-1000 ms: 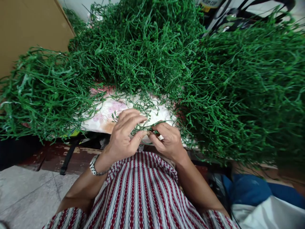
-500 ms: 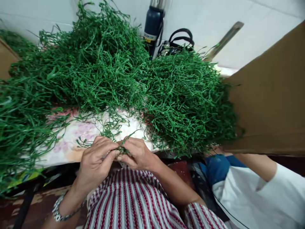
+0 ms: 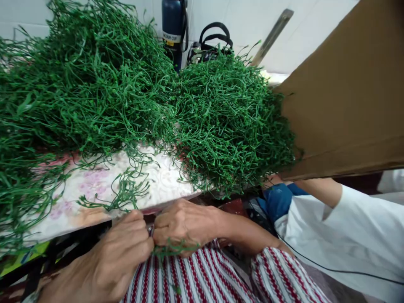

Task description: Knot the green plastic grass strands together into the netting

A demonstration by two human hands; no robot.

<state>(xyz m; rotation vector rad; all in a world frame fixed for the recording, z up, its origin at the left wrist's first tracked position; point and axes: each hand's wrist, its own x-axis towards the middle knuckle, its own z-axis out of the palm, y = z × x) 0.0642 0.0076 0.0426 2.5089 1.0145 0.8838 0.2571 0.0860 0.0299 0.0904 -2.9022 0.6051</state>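
Note:
Thin green plastic-looking stems with small buds make up the large heap [image 3: 120, 92] in front of me. Close to my body, below the table edge, my left hand [image 3: 116, 252] is closed with its fingers curled. My right hand [image 3: 186, 227] is closed too, knuckles up, almost touching the left. Between them a small bunch of green stems [image 3: 170, 249] sticks out, blurred, over the striped shirt; the fingertips gripping it are hidden. Just beyond the left hand, a loose clump of stems [image 3: 128, 191] lies on the flowered tablecloth [image 3: 167, 174].
A second heap of stems [image 3: 233, 126] rests against a tall cardboard box [image 3: 344, 92] on the right. Behind stand a dark blue vacuum cup [image 3: 172, 25] and a black-handled bag [image 3: 210, 44]. Another person's white garment [image 3: 347, 240] and forearm show at right.
Both hands have come down and closer to my body, off the cloth's edge, with the small bunch of stems. The camera view has shifted, moving the heaps leftward.

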